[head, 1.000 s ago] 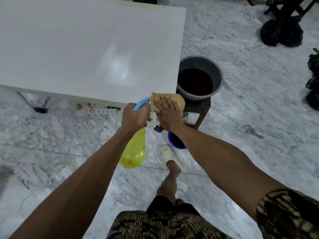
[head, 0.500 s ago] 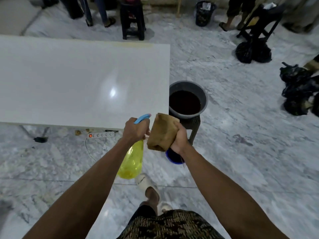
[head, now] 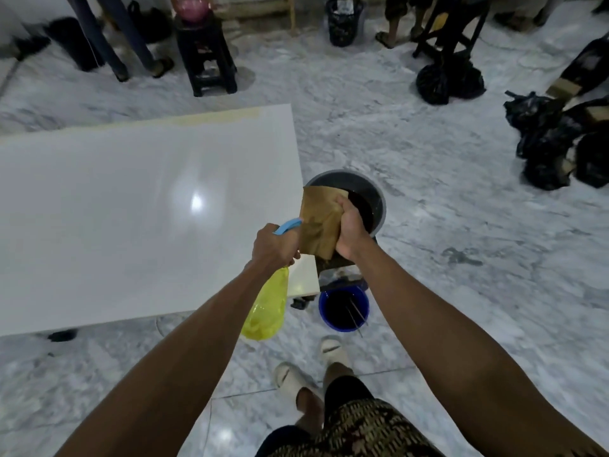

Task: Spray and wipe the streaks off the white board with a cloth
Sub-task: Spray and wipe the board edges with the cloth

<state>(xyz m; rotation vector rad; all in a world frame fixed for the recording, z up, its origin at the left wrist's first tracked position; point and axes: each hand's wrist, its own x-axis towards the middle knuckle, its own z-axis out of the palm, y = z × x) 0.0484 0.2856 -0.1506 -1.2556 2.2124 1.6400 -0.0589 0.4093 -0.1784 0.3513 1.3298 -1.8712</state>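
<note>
The large white board [head: 131, 209] lies flat, filling the left half of the view, with a yellowish streak along its far edge. My left hand [head: 273, 247] grips a yellow spray bottle [head: 267, 311] with a blue trigger head; the bottle hangs down over the board's near right corner. My right hand [head: 351, 229] holds a folded brown cloth [head: 321, 222] upright, just right of the bottle's nozzle and beyond the board's right edge. Both hands are close together, almost touching.
A grey bucket [head: 375, 189] of dark liquid sits on a stool right of the board, behind the cloth. A small blue bucket [head: 342, 311] stands on the floor below it. A black stool [head: 206, 51], black bags [head: 553, 140] and other people's legs lie farther off.
My right hand has turned the cloth from lying flat to standing upright beside the nozzle. The view has tilted up, showing more of the room; both hands stay close together.
</note>
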